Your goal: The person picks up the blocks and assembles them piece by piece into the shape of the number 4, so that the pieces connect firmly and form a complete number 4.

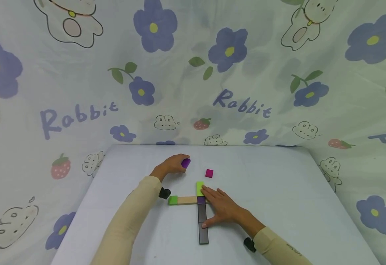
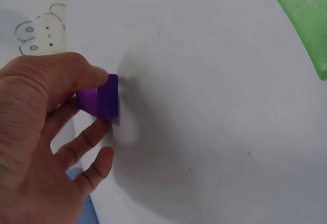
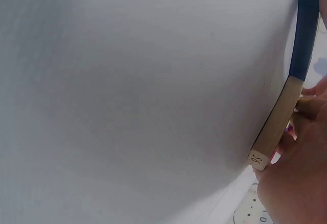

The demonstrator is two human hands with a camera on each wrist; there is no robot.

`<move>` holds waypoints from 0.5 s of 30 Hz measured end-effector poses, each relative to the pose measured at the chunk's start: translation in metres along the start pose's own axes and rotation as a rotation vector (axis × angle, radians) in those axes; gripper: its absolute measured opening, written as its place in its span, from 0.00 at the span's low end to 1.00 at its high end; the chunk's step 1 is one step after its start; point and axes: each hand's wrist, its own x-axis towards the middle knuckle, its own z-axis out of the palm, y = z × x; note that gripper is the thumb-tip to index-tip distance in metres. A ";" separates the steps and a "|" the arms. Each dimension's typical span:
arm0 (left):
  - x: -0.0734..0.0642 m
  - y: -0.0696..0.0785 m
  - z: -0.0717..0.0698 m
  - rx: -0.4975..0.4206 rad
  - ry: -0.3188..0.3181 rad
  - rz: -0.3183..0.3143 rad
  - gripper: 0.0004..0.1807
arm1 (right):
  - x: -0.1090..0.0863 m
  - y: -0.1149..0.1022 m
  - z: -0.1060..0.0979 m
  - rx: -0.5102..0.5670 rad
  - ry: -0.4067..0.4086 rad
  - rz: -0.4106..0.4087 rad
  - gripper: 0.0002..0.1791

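Toward the back left of the table, my left hand pinches a purple block between thumb and fingers. My right hand lies with spread fingers along the right side of a flat cross of blocks. Its fingertips touch the lime block at the top, and the thumb touches the dark grey blocks of the stem. A small dark purple block marks the crossing. Leftward run a plain wooden block and a green block. My right hand mostly hides the right arm of the cross.
A magenta cube sits alone behind the cross. The white table meets a hanging cloth printed with flowers and rabbits at its back and sides. Small black devices are worn at both wrists.
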 end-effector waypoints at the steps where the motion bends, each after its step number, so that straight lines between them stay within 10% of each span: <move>1: 0.000 0.000 0.000 0.006 0.002 -0.008 0.39 | 0.000 0.000 0.000 -0.002 0.001 -0.001 0.71; 15: 0.001 -0.005 0.004 0.015 0.072 -0.071 0.37 | 0.000 0.001 0.001 -0.022 -0.003 0.010 0.71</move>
